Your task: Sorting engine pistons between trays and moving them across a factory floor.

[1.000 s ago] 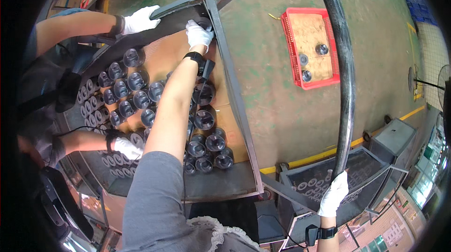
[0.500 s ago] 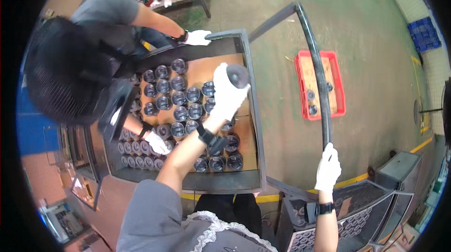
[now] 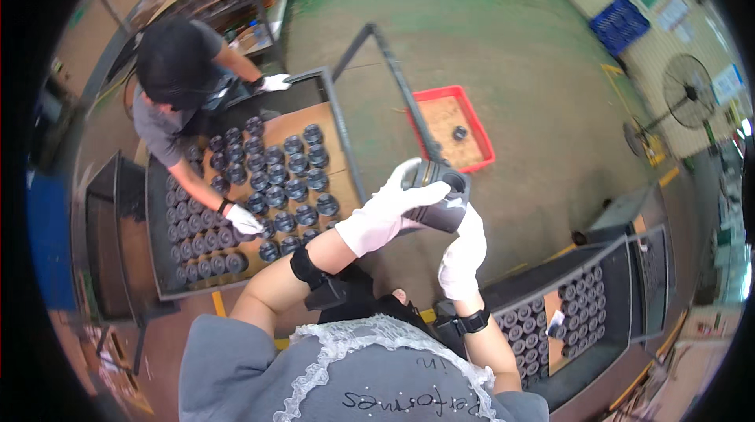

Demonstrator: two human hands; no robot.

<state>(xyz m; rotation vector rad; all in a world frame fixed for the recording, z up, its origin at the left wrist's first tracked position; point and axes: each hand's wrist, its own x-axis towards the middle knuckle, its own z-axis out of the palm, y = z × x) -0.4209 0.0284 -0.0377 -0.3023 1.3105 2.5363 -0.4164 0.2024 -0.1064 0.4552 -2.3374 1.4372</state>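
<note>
Dark grey metal forms the cylinder, held just off the centre of the view, toward 3 o'clock, its hollow end showing. The person's hands wear white gloves. The left hand is wrapped part-way round the cylinder from the 9 o'clock side, its thumb laid across the top beside the hollow. The right hand meets the cylinder from the 5 o'clock side; its fingers are largely hidden, so how far they are bent cannot be told. At 9 o'clock a grey metal bin, lined with cardboard, carries rows of similar cylinders. A co-worker bends over it from 10 o'clock, one gloved hand on the rim, the other among the rows. At 2 o'clock a red crate rests on the floor with one small dark piece in sight; a grey bar passes across its near edge. At 4 o'clock stands a second bin of cylinders. Between 2 and 3 o'clock is a standing fan.
</note>
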